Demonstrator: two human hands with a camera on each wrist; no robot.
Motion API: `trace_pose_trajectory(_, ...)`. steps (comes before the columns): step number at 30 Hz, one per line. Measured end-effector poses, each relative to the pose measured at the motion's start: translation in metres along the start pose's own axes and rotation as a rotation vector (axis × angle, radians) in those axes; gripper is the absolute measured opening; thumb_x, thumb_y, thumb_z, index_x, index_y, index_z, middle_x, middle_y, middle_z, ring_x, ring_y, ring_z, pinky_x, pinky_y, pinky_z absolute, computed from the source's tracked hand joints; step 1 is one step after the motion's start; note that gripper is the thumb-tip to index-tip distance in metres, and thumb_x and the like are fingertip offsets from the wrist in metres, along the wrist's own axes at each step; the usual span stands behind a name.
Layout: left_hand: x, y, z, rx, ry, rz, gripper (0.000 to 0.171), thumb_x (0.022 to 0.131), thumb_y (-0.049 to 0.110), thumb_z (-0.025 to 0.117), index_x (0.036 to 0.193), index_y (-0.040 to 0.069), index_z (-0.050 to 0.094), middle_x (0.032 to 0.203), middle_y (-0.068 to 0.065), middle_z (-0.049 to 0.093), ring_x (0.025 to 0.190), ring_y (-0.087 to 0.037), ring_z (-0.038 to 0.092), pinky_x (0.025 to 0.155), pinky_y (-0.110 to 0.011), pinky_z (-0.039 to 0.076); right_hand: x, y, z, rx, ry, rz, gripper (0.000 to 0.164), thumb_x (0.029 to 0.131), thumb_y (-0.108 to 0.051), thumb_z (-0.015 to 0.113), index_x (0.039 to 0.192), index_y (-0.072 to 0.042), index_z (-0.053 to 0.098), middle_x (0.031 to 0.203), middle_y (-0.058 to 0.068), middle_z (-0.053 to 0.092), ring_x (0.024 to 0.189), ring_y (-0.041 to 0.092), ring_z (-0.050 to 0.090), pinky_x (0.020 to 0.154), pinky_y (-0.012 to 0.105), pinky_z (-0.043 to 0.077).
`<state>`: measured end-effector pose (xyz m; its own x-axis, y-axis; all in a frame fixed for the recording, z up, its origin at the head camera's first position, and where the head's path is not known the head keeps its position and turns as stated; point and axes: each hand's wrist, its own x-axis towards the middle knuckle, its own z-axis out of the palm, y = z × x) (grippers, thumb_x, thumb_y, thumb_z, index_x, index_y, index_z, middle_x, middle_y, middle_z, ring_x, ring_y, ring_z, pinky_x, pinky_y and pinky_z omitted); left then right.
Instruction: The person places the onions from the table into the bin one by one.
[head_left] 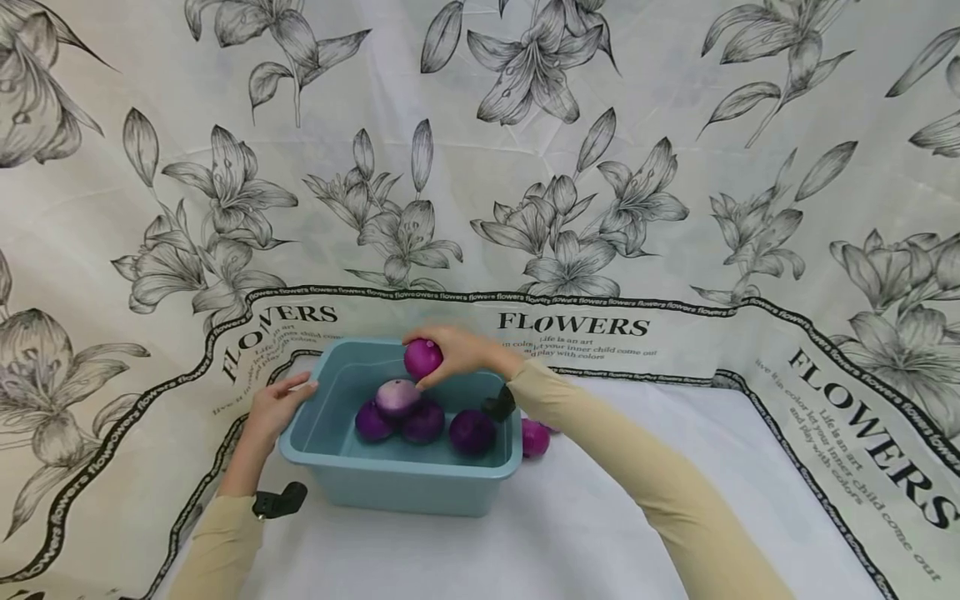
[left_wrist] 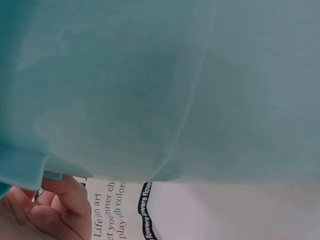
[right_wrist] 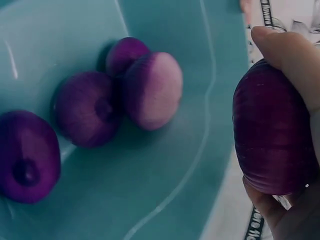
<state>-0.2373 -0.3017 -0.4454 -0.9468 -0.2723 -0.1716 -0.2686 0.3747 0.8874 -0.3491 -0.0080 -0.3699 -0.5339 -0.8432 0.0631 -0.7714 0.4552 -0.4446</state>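
In the head view my right hand (head_left: 461,352) grips a red onion (head_left: 423,358) over the far side of a blue plastic tub (head_left: 405,483). The right wrist view shows thumb and fingers round the held onion (right_wrist: 272,130). Several red onions lie on the tub's floor below, among them a pale-sided one (head_left: 397,397) leaning on two others and one onion (head_left: 472,432) apart at the right. My left hand (head_left: 276,408) holds the tub's left rim, and in the left wrist view its curled fingers (left_wrist: 67,200) show under the rim.
More red onions (head_left: 535,438) rest on the white tablecloth (head_left: 615,533) just right of the tub, partly hidden by the right forearm and the tub. A flower-printed cloth (head_left: 450,167) hangs behind and at both sides.
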Motion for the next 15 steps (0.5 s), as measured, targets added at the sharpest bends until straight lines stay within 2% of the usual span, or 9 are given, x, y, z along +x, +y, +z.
trace_pose_trajectory(5,0.001,0.000,0.000,-0.013,0.000,-0.005,0.064,0.094,0.046,0.057,0.145,0.010,0.043,0.140,-0.025,0.048,0.122,-0.039,0.052,0.088,-0.041,0.050,0.007,0.008,0.017,0.040,-0.057,0.032,0.074,0.074,-0.031,0.083,0.136,-0.008,0.050,0.135,0.009,0.054,0.113,0.017,0.057,0.085,0.020,0.049)
trace_pose_trajectory(10,0.002,0.000,0.001,-0.040,-0.014,-0.023,0.066,0.093,0.048,0.057,0.145,0.010,0.042,0.146,-0.024,0.041,0.127,-0.039,0.048,0.094,-0.045,0.046,0.005,0.012,0.024,0.065,-0.112,0.082,0.073,0.075,-0.029,0.082,0.137,-0.007,0.050,0.134,0.010,0.055,0.113,0.019,0.058,0.086,0.024,0.050)
trace_pose_trajectory(15,0.003,-0.001,0.002,-0.037,-0.002,-0.017,0.065,0.093,0.046,0.057,0.145,0.010,0.043,0.143,-0.024,0.045,0.125,-0.038,0.050,0.093,-0.045,0.047,-0.001,0.016,0.030,0.029,-0.185,0.138,0.074,0.075,-0.033,0.082,0.137,-0.009,0.049,0.134,0.008,0.055,0.113,0.018,0.057,0.088,0.025,0.050)
